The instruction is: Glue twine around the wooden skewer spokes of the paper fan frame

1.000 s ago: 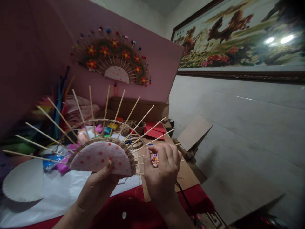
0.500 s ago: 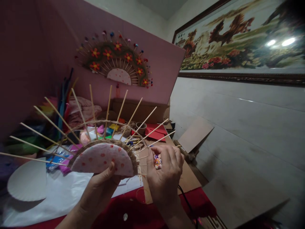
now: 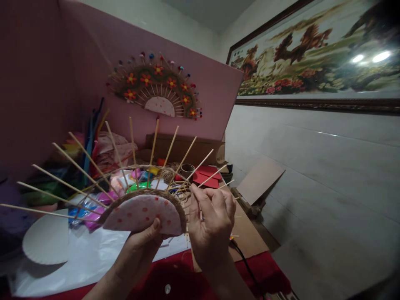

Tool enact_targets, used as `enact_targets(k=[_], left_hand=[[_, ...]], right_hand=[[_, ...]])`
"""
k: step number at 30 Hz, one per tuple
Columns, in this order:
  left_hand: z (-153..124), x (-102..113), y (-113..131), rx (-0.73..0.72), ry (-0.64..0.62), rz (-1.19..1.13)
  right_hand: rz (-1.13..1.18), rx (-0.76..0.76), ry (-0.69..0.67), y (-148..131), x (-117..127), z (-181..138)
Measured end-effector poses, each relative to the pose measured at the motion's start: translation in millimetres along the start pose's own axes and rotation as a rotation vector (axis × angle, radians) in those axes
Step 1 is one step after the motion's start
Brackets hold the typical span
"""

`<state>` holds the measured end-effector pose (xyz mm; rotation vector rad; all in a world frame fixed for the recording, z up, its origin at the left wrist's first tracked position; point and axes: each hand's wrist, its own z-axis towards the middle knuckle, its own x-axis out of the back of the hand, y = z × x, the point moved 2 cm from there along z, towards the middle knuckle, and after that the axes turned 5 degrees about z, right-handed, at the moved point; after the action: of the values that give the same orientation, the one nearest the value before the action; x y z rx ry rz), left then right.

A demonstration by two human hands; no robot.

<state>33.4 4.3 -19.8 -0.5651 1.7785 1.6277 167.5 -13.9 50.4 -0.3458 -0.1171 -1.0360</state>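
My left hand (image 3: 140, 248) grips the lower edge of a half-round paper-plate fan (image 3: 142, 214), thumb on its white face with red dots. Thin wooden sticks (image 3: 153, 143) spread out from the curved rim, which is wrapped in brown twine. A loose length of twine (image 3: 176, 171) arches behind and across the sticks. My right hand (image 3: 212, 227) is closed at the fan's right side, thumb and forefinger pinching the twine near the right-hand sticks. Its palm and the lower right sticks are partly hidden.
A finished flowered fan (image 3: 159, 85) hangs on the pink board (image 3: 212, 91). Behind my hands lie bagged coloured clay (image 3: 93, 214), a twine ball (image 3: 168, 175), a cardboard roll (image 3: 187, 168) and red paper (image 3: 206, 177). A white paper plate (image 3: 46, 239) sits at left, brown cardboard (image 3: 250, 233) at right.
My right hand has lifted slightly toward the upper right sticks with the twine, its fingers more tightly pinched. The view has shifted a little, and the fan now appears lower and further right.
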Motion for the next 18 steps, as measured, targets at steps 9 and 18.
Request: enact_targets(k=[9,18], left_hand=[[-2.0,-1.7,0.2,0.012,-0.036,0.023],[-1.8,-1.9,-1.0,-0.005,-0.011,0.048]], right_hand=[[-0.003,0.025,0.008,-0.9,-1.4,2.3],[-0.011,0.022,0.003,-3.8,-0.8,4.3]])
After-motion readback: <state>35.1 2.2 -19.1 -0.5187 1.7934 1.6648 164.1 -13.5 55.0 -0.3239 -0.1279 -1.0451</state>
